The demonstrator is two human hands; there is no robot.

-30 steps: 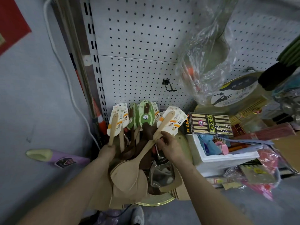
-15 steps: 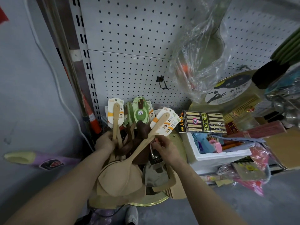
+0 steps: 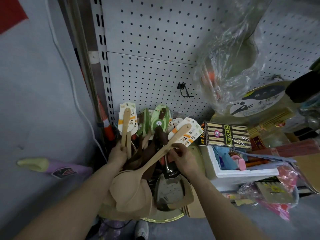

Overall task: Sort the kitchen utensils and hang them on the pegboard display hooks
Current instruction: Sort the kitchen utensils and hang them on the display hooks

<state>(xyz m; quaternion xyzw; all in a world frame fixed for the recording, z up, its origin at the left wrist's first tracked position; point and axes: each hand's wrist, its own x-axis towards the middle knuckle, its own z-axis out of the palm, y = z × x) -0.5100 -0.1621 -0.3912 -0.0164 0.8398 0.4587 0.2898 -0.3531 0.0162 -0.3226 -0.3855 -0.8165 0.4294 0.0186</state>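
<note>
While our left hand (image 3: 118, 154) gripped the utensil bundle (image 3: 125, 125), our right hand (image 3: 181, 160) pinched one wooden spoon (image 3: 155, 157), mid-sorting; next, its handle hole needed threading onto the hook (image 3: 184, 90) at one o'clock.

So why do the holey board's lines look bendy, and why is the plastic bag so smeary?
Head view: the wide-angle lens bows the pegboard lines near the edges; same head view: the clear plastic bag catches glare and looks blurred, while the wooden spoon is fairly sharp.
</note>
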